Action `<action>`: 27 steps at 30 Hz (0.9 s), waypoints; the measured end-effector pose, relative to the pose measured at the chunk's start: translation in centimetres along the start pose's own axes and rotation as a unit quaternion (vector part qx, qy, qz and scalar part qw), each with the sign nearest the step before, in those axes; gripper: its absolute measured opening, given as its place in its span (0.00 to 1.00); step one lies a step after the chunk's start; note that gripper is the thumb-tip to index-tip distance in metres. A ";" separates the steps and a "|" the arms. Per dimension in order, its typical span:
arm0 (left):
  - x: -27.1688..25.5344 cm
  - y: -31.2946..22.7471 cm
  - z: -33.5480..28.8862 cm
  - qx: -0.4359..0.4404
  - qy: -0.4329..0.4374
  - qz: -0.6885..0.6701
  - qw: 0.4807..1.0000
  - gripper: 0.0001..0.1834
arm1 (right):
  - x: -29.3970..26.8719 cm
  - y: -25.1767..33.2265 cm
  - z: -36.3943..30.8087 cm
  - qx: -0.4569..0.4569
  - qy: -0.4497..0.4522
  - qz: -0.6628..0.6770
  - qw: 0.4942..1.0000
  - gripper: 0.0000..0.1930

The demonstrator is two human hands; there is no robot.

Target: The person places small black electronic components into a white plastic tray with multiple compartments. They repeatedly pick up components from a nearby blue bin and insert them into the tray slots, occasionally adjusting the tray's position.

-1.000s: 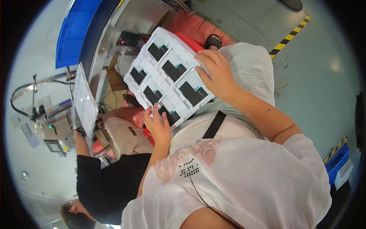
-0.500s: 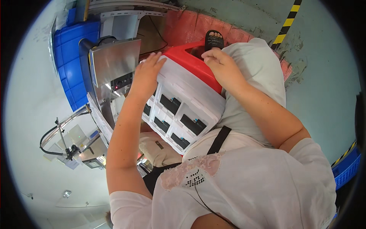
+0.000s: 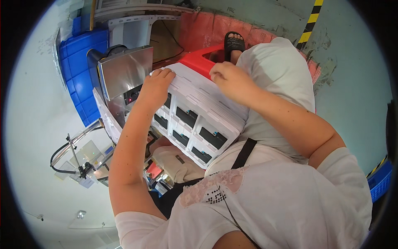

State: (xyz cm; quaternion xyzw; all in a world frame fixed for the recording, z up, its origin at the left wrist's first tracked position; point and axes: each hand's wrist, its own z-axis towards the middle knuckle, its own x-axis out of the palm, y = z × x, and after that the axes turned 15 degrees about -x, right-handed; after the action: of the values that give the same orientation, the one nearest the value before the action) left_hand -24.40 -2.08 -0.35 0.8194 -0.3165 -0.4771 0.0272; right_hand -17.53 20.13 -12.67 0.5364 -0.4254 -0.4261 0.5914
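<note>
A stack of white plastic trays (image 3: 215, 97) sits tilted in front of my lap. In its compartments (image 3: 192, 136) lie several flat black pieces (image 3: 212, 137) with small blue tips. My left hand (image 3: 158, 85) is closed over the far left edge of the stack, its fingers bent around the rim. At the far right side, my right hand (image 3: 234, 81) is curled shut above the tray edge; whether anything is between its fingers is hidden. A red plastic stool (image 3: 197, 60) shows just beyond the trays.
A metal-faced machine (image 3: 126, 70) and a blue bin (image 3: 83, 70) stand to the left. My leg in light trousers (image 3: 282, 74) is on the right, with a black sandal (image 3: 233, 43) beyond it. Another person's light clothing (image 3: 176, 162) shows left of my lap.
My left hand's fingers have bent down over the tray rim. My right hand has moved slightly left and nearer, its fingers curling in. More layered tray edges now show along the far side.
</note>
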 end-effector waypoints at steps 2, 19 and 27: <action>0.2 0.2 -0.2 0.007 -0.011 -0.006 1.000 0.25 | 0.7 -0.1 -0.2 -0.011 0.045 -0.019 0.999 0.10; 0.1 2.2 -13.0 -0.213 -0.244 -0.946 0.016 0.34 | 1.4 -3.3 -1.1 0.041 0.087 -0.092 0.991 0.13; 8.5 2.3 -19.4 -0.232 -0.334 -0.911 0.064 0.27 | 0.5 -6.6 -1.4 0.015 0.033 -0.120 0.992 0.11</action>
State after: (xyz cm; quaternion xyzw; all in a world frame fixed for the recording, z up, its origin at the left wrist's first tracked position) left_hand -7.15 -13.52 4.48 0.1752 0.8279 -0.4029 -0.3486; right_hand -16.40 19.65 -19.34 0.6060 -0.3446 -0.4692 0.5420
